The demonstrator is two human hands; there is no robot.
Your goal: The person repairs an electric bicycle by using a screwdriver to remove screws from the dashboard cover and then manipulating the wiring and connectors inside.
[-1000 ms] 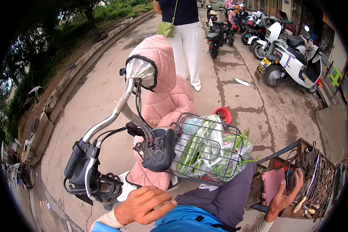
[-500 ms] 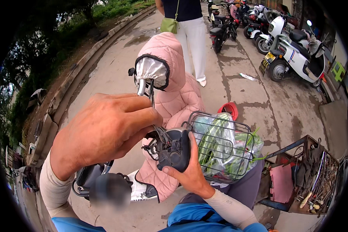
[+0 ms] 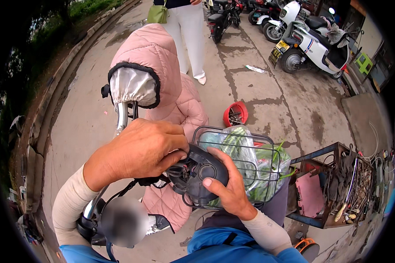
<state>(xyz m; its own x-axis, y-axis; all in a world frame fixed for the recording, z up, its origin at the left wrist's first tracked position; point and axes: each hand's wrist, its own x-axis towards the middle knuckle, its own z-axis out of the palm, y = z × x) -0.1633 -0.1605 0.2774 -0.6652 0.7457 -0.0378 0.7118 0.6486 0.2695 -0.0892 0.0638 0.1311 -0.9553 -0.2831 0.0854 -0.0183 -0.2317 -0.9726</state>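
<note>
Concrete pavement [image 3: 267, 87] stretches behind a pink quilted cover [image 3: 164, 72] at eleven o'clock and a wire basket [image 3: 273, 149] at four. On my feed, the left hand [image 3: 138, 149] pinches closed, its hold hidden; the right hand [image 3: 232, 190], nearer, half-open, clasps the black handlebar housing [image 3: 202, 168] at six, five o'clock from the left fingertips, long axis unclear.

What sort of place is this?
Outdoors, on a paved lane, perhaps a roadside repair spot: tools lie close by, a red bowl holds metal pieces, and scooters stand parked.
</note>
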